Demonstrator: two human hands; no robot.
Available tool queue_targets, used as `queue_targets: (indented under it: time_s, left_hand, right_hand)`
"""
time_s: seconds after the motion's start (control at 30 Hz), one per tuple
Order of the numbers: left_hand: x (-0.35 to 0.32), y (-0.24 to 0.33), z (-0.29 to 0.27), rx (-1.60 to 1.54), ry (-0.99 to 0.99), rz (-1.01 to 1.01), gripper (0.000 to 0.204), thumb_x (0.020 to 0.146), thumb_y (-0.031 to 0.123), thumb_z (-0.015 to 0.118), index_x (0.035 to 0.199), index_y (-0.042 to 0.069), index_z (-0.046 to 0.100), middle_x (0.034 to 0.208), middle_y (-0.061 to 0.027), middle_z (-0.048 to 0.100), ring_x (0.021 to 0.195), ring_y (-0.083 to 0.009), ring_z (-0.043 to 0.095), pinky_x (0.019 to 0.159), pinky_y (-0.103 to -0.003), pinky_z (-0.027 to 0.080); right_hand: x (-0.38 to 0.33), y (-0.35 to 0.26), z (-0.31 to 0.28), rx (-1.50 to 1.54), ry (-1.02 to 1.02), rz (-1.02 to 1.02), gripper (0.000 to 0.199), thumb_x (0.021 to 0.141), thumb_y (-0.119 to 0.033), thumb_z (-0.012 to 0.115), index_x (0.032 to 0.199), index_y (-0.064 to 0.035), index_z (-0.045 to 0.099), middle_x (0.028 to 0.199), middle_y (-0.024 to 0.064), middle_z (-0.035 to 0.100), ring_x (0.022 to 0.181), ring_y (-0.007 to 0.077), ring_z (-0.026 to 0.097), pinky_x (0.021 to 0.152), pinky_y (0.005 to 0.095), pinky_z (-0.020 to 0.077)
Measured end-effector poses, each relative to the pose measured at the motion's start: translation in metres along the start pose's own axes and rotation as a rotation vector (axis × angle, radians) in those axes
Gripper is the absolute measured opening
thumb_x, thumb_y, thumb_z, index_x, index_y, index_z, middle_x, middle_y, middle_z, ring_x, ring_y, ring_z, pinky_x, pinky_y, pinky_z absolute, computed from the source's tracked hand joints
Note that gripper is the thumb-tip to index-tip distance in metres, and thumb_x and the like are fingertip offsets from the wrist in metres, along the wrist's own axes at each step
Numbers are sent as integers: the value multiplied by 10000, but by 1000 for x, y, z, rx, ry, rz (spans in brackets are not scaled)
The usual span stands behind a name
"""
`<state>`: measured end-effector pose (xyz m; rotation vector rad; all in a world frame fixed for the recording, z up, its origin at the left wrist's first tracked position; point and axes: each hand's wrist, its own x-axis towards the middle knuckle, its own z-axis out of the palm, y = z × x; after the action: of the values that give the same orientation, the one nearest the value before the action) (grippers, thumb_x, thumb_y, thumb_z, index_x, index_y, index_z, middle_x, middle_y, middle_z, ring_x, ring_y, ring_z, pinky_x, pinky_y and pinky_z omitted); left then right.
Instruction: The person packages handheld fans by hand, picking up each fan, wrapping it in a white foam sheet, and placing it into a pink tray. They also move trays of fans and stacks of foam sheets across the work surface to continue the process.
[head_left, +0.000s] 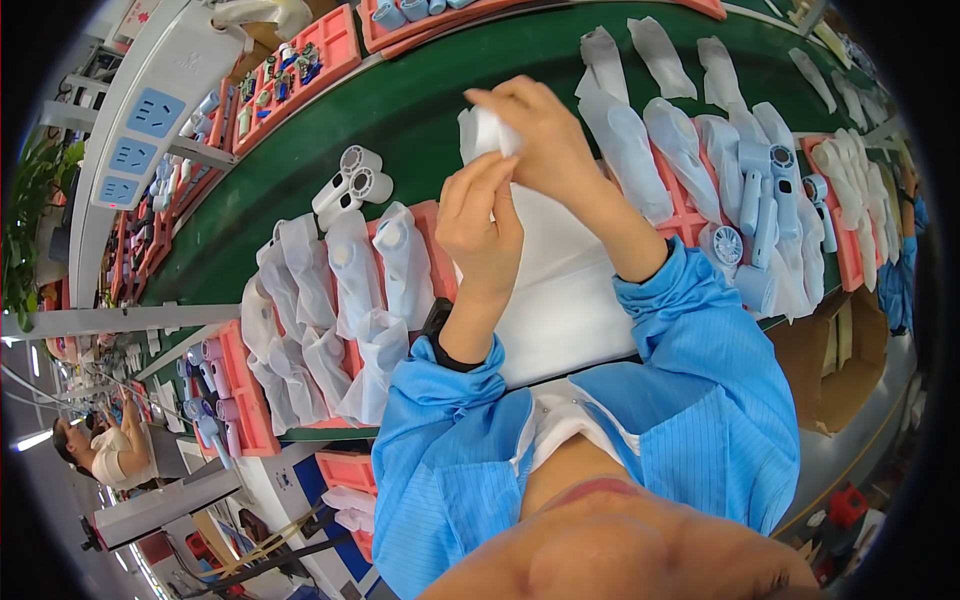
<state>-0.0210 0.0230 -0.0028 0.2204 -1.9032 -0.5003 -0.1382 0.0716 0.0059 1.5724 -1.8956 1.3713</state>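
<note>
A white, translucent sleeve (484, 133) is held up over the green bench between my two hands. My left hand (478, 222) pinches its lower edge with thumb and fingertips. Just above and to the right, my right hand (548, 135) has its fingers bent around the upper part; whether anything sits inside is hidden. Beneath my wrists lies a stack of flat white sleeves (560, 290), reaching to the bench's near edge. Left of it, sleeved handheld fans (352, 275) lie on a pink tray (444, 262). More sleeved fans (625, 150) are on the right.
Two bare white fans (362, 180) lie on the green bench surface (430, 110) at left. Bare light-blue fans (765, 215) rest on the right-hand pink tray (690, 200). A power strip (150, 115) is mounted at upper left. An open cardboard box (835, 360) stands below right.
</note>
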Motion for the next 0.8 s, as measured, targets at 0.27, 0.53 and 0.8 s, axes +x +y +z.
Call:
queue_targets:
  time_s: [0.27,0.53,0.8]
  left_hand:
    - [9,-11,-9,-53,-36,-216,440,741,16,688,1156,34,543,1191,-148,473,955,-230,570,721,-296,484]
    - [16,-22,-38,-758,157,-394,387,728,44,724,1080,74,565,1244,-128,437,1085,-250,505,841,-313,434]
    - [9,-11,-35,-97,319,-109,284,686,74,783,905,63,602,1204,-102,447,1067,-238,479,819,-294,414]
  right_hand:
    - [-2,-18,-4,433,-32,402,514,643,-110,769,1085,-1,530,1013,130,550,927,246,565,755,347,486]
    - [-3,1,-5,389,-299,71,478,661,-94,730,1084,1,529,956,150,577,895,292,588,722,343,489]
    - [-7,-26,-1,-79,-142,73,387,662,-97,719,996,-8,544,930,167,606,813,355,585,677,340,477]
